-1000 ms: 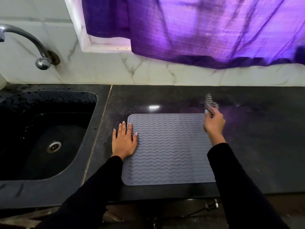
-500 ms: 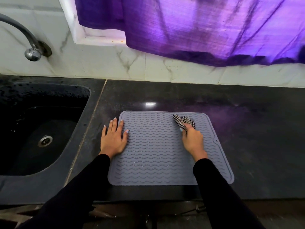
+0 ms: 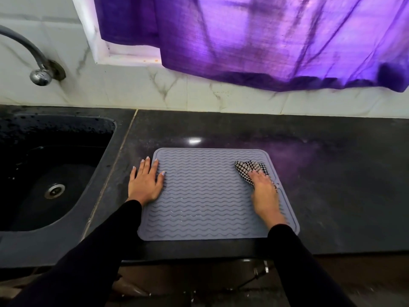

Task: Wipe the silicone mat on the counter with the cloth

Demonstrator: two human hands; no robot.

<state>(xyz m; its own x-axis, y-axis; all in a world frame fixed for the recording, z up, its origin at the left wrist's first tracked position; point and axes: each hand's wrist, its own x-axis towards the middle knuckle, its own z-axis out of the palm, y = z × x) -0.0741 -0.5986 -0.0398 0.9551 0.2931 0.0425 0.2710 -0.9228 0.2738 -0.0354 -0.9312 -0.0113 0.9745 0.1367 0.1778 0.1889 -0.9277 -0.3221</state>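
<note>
- Grey silicone mat (image 3: 205, 196) w/ wavy ridges lies flat on dark counter (image 3: 332, 185), near front edge, just right of the black sink (image 3: 55, 173).
- Left hand (image 3: 146, 183): palm down, fingers spread, pressing on mat's left edge; outer fingers overhang onto counter.
- Right hand (image 3: 263, 191): on mat's right side, bunched over checked black-and-white cloth (image 3: 247, 168), pressing it to the mat; the grip looks like fingers curled on the fabric, though a bit blurred.
- Cloth pokes out ahead of the fingers toward mat's far right corner.
- Both arms in black sleeves.
- Behind: marble-look tile wall, chrome tap (image 3: 37, 69) over sink, purple curtain (image 3: 265, 41) hanging above counter.
</note>
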